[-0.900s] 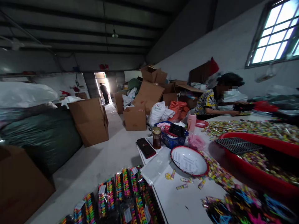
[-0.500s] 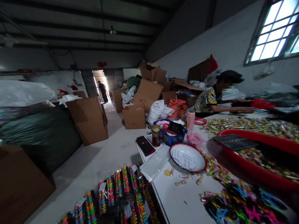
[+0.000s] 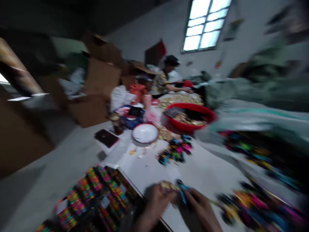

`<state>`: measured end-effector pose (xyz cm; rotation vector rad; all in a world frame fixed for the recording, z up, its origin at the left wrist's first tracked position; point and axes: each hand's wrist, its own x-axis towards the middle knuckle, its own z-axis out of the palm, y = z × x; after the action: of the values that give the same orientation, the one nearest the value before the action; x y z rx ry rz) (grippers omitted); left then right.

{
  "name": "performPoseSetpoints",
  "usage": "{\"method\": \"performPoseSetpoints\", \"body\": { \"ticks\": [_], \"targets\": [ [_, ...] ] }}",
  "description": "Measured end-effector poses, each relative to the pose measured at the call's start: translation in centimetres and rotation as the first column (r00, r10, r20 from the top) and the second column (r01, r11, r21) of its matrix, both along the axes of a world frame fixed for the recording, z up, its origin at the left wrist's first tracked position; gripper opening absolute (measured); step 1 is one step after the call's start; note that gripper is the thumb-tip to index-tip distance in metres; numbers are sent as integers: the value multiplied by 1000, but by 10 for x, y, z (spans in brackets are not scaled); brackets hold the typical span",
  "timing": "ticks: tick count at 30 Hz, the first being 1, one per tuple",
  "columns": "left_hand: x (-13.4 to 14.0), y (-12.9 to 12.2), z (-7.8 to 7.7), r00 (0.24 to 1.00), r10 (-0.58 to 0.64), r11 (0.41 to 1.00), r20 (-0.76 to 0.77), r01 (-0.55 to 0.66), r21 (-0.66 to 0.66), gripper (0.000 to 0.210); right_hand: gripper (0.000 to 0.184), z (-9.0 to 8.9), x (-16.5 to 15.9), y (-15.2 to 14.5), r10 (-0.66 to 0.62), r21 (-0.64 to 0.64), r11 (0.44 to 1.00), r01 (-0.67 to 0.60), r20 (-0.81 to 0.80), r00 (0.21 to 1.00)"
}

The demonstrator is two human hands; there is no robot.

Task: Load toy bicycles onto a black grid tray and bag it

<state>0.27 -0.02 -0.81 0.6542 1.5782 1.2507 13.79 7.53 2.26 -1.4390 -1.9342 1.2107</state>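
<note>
Both hands are over the near part of the white table (image 3: pixel 202 161), blurred by motion. My left hand (image 3: pixel 156 203) is closed around a few small pale-yellow pieces (image 3: pixel 169 186), too smeared to name. Just to its right, my right hand (image 3: pixel 201 206) pinches a blue-and-black plastic piece (image 3: pixel 183 190), close to the left fingertips. Beyond the hands lies a pile of similar black, blue, pink and green pieces (image 3: pixel 176 149). More coloured pieces (image 3: pixel 256 206) are heaped at the right.
A white bowl with a red rim (image 3: pixel 145 133) and a red basin (image 3: pixel 193 127) stand farther back. Bagged rows of colourful items (image 3: pixel 96 193) fill the lower left. Cardboard boxes (image 3: pixel 89 109) are behind. A person (image 3: pixel 166 77) works across the table.
The view has swung to the right and down. Both my hands have come into sight holding small pieces, and the open bag and heap at the right now show.
</note>
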Motion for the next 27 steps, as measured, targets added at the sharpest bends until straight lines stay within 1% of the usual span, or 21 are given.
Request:
{"method": "performPoseSetpoints", "body": {
  "ticks": [1, 2, 3, 5, 6, 8, 10, 11, 14, 15, 17, 22, 25, 27],
  "targets": [
    [0, 1, -6, 998, 59, 998, -17, -59, 6, 40, 41, -4, 0, 2, -15, -48, 999, 14, -25, 1000],
    [-1, 3, -12, 996, 89, 995, -17, -88, 36, 41, 42, -8, 1, 4, 33, -131, 990, -56, -166, 985],
    [-3, 4, -17, 998, 61, 995, 15, -62, 83, 42, 42, -11, 1, 7, 32, -180, 980, -82, -264, 964],
    [-5, 5, -23, 997, -24, 985, 75, 11, 171, 36, 43, -18, 2, 8, -1, -288, 949, -125, -401, 916],
    [-5, 4, -23, 994, -68, 978, 90, 49, 203, 33, 44, -20, 1, 7, -33, -333, 934, -125, -432, 901],
    [-6, 1, -19, 987, -142, 966, 77, 122, 228, 29, 45, -22, 0, 4, -80, -402, 906, -130, -466, 881],
    [-7, -1, -14, 983, -177, 962, 49, 162, 217, 30, 45, -21, 1, 1, -92, -421, 895, -146, -495, 864],
    [-7, -1, -12, 985, -163, 967, 51, 150, 204, 32, 45, -20, 2, 0, -93, -416, 897, -150, -509, 856],
    [-5, 0, -13, 990, -47, 988, 136, 26, 153, 36, 44, -13, 6, 1, -82, -392, 906, -159, -531, 844],
    [-4, 0, -14, 984, -31, 989, 173, 6, 145, 37, 45, -11, 7, 1, -68, -392, 904, -173, -529, 846],
    [-3, 0, -15, 970, -58, 988, 237, 22, 150, 34, 45, -8, 10, 1, -37, -410, 886, -215, -526, 849],
    [-4, -1, -10, 927, -208, 970, 313, 154, 188, 28, 43, -10, 18, 0, -31, -455, 842, -290, -578, 815],
    [-4, -2, -10, 916, -224, 966, 334, 163, 202, 26, 43, -15, 19, 0, -76, -481, 828, -288, -605, 792],
    [-3, -3, -15, 925, -220, 967, 311, 163, 197, 24, 43, -19, 17, -1, -97, -496, 820, -286, -612, 785]
  ]
}}
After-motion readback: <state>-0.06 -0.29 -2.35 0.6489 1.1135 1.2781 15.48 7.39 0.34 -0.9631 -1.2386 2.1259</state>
